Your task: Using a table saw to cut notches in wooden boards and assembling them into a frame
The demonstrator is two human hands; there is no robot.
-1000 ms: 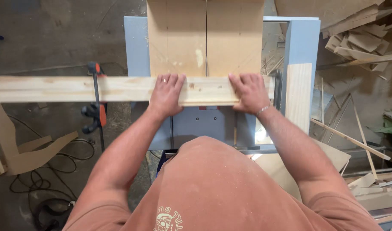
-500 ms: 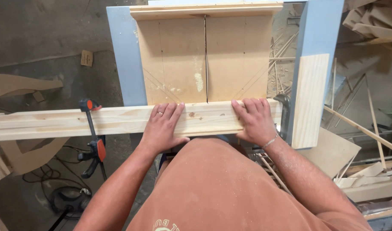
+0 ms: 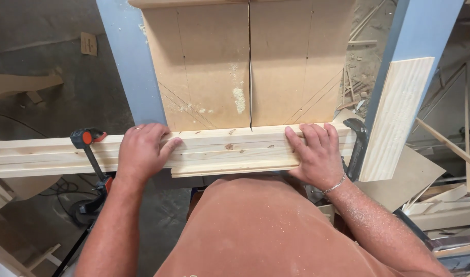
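Fingers [image 3: 154, 134] of left hand [image 3: 141, 152] laid flat and slightly spread on top of the pine boards [image 3: 214, 151], thumb hooked over the near edge; pressing down, not wrapped around anything. Right hand [image 3: 319, 154] same posture: fingers flat on the top face near the boards' right end, palm over the near edge, a thin bracelet on the wrist.

Nearest the camera: orange shirt [image 3: 266, 231] dusted with sawdust, forearms either side.

Pine boards are a stack of long pale strips lying crosswise on the sled, running off the left frame edge, right end just past the right hand. Near strip ends short on the left, between the hands.

Orange-and-black bar clamp [image 3: 91, 164] sits against the boards just left of the left hand, bar hanging down towards the floor.

Beyond the boards: brown fibreboard sled panel [image 3: 245, 61] with a saw kerf [image 3: 250, 66] running front to back, meeting the boards between the hands. Small sawdust pile beside the kerf. Blue-grey frame rails [image 3: 132, 66] flank the panel.

Right side: a short pine offcut [image 3: 396, 118] stands upright, slightly tilted, against the right rail. Scrap wood pile [image 3: 450, 205] on the floor beyond.
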